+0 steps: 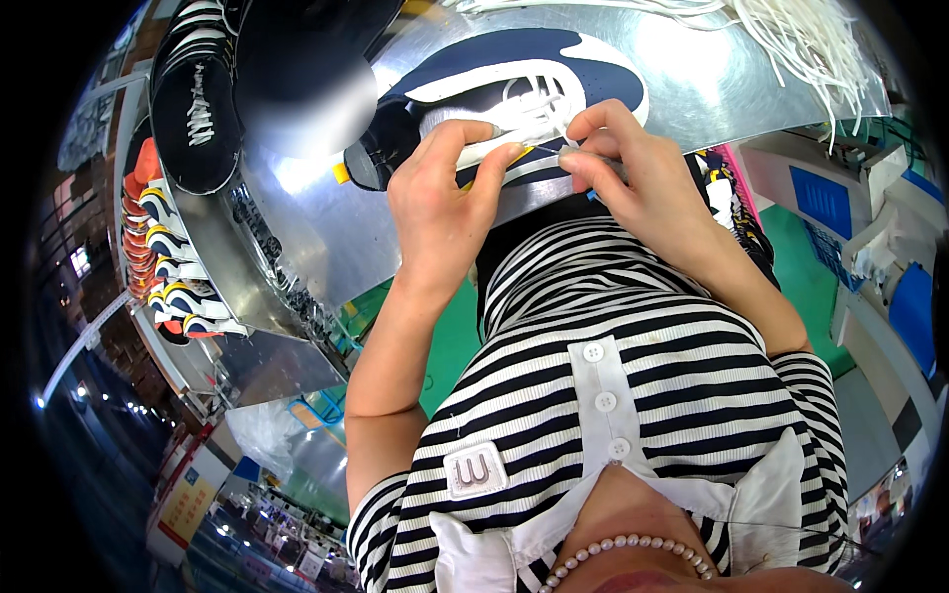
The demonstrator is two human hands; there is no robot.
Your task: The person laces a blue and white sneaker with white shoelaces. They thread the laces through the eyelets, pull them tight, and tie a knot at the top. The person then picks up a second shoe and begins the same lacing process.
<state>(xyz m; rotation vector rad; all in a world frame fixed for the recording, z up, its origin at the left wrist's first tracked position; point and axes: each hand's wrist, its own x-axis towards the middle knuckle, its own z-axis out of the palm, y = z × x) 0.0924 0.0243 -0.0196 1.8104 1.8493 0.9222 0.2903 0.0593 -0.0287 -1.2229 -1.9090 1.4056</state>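
A navy and white sneaker [514, 74] lies on its side on a shiny metal table [692, 89], right at the table's near edge. My left hand [440, 198] grips the shoe's side, with the thumb and fingers pressed on its white part. My right hand [623, 168] pinches a white lace [539, 124] at the shoe's eyelets, fingertips close together. Both forearms reach up from my striped black and white shirt.
A heap of loose white laces [801, 35] lies at the table's far right. A dark shoe [198, 109] sits at the left on the metal surface. A row of coloured sneakers [168, 277] lines a conveyor at far left. Green floor shows below.
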